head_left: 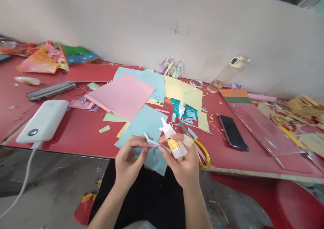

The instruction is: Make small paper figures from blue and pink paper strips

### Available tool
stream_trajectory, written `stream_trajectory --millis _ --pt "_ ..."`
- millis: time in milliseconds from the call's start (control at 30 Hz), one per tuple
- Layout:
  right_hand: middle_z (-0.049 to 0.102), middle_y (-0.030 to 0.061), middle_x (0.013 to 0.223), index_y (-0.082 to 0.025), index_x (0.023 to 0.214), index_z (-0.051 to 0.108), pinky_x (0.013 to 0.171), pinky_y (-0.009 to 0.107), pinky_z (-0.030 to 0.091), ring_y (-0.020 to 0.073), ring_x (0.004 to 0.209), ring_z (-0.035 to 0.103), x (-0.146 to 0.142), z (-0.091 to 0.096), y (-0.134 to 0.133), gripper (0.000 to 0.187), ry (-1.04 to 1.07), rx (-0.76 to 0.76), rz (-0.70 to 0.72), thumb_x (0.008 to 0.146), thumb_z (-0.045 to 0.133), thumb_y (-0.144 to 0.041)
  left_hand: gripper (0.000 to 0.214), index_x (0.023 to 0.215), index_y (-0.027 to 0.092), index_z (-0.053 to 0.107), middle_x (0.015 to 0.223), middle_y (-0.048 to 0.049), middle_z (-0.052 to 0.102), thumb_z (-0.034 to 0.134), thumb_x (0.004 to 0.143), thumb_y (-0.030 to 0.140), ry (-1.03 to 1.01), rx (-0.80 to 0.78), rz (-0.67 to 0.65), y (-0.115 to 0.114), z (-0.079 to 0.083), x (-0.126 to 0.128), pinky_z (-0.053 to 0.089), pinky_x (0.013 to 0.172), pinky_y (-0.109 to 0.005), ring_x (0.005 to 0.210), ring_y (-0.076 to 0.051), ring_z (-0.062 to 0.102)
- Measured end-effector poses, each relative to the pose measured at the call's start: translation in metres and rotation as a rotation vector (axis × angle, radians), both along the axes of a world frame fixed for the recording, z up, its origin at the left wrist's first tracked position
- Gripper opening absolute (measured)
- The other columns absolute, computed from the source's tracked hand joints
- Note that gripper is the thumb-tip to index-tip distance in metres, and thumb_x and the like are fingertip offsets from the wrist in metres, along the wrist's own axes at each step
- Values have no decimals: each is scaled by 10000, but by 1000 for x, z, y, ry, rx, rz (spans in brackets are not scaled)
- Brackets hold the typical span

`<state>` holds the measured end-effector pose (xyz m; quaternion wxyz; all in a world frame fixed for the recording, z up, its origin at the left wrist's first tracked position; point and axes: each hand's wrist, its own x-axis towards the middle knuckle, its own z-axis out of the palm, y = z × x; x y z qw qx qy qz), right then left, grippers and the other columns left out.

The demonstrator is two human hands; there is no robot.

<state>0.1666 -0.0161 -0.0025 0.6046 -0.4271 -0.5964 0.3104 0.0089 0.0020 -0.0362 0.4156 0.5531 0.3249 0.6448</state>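
Between the fingertips of both hands is a small folded piece of blue and pink paper [152, 142]. My left hand [133, 156] pinches its left end. My right hand [183, 164] pinches the other end and also keeps a white glue bottle [178, 148] with a yellow label tucked in its fingers, nozzle pointing up and left. A light blue sheet [141, 124] lies under the hands and hangs over the table edge. Just right of my right hand are yellow-handled scissors [206, 158], partly hidden behind it. A second small glue bottle [181, 109] lies beyond, among blue scraps.
A pink sheet [124, 95] and a yellow sheet [186, 92] lie farther back. At left are a white power bank [44, 121] with a cable and a grey stapler-like tool [50, 91]. Rightward are a phone [233, 132], a tilted clear bottle [226, 75] and a cutter knife [293, 139].
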Motion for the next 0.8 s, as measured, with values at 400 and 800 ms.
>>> stream_trajectory --millis 400,800 --pt "768 -14 1020 -454 1128 700 632 328 649 202 857 739 23 5 -12 560 44 143 155 843 684 27 239 936 217 701 836 -50 713 521 1038 337 -86 169 -278 5 9 -24 510 1043 -446 927 -225 677" --pt "762 62 986 -330 818 791 788 424 640 288 955 716 35 4 -13 187 -39 -80 297 811 797 -517 284 1093 234 773 927 -13 731 809 834 345 130 -682 -1062 47 39 -29 527 717 -248 770 -142 643"
